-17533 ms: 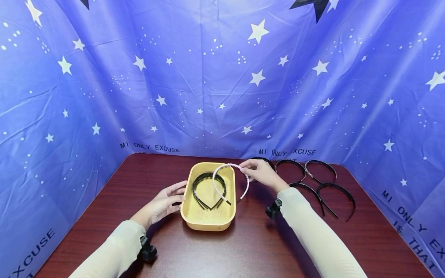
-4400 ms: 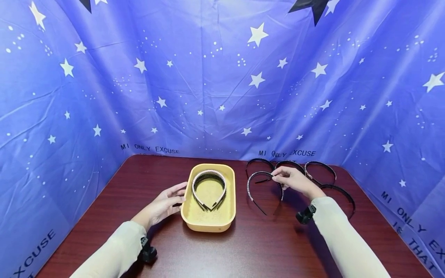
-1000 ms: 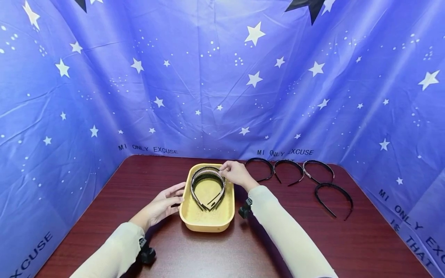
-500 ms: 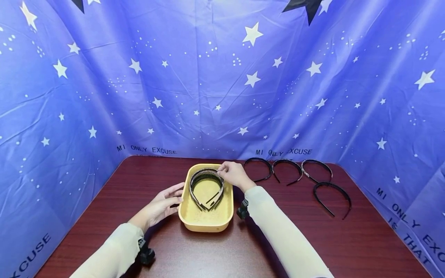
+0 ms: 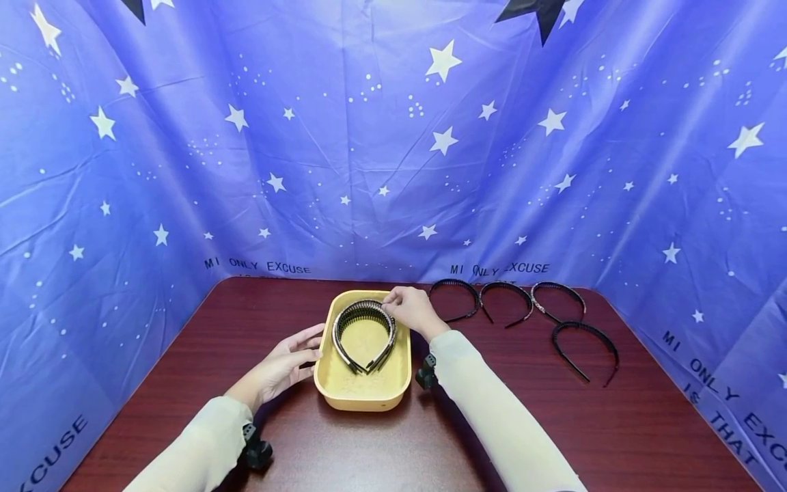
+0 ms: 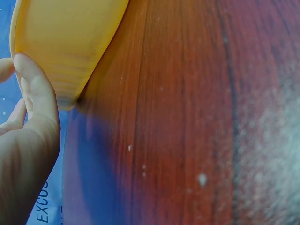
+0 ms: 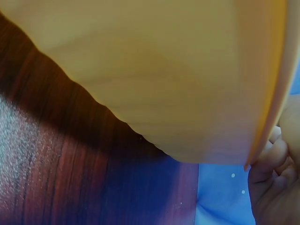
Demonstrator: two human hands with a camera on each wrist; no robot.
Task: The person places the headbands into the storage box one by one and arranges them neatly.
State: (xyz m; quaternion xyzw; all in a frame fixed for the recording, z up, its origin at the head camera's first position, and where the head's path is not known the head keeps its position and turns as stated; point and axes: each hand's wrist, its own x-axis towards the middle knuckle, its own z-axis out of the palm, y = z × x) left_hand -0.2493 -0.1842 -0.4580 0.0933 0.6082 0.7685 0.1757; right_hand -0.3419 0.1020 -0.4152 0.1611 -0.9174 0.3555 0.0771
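Observation:
A yellow plastic box (image 5: 363,403) stands at the middle of the table. Inside it, several toothed headbands (image 5: 361,316) lie nested with their ends toward me. My right hand (image 5: 413,311) reaches over the far right of the rim and pinches a dark, silvery headband (image 5: 391,331) resting on that stack. In the right wrist view the box wall (image 7: 154,84) hides the headband, and only curled fingers show beside the rim. My left hand (image 5: 277,369) touches the box's left side with loose, extended fingers. Its fingertips meet the rim and outer wall (image 6: 70,42) in the left wrist view.
On the right of the dark red table (image 5: 492,424) lie a black headband (image 5: 455,281), a second one (image 5: 505,284), a patterned one (image 5: 558,285) and a nearer black one (image 5: 584,325). A blue star-printed curtain (image 5: 344,137) surrounds the table.
Earlier a pink headband went into the box; then my right hand lifted the silvery one off the table and carried it left. Within the last second it has settled into line with the stack.

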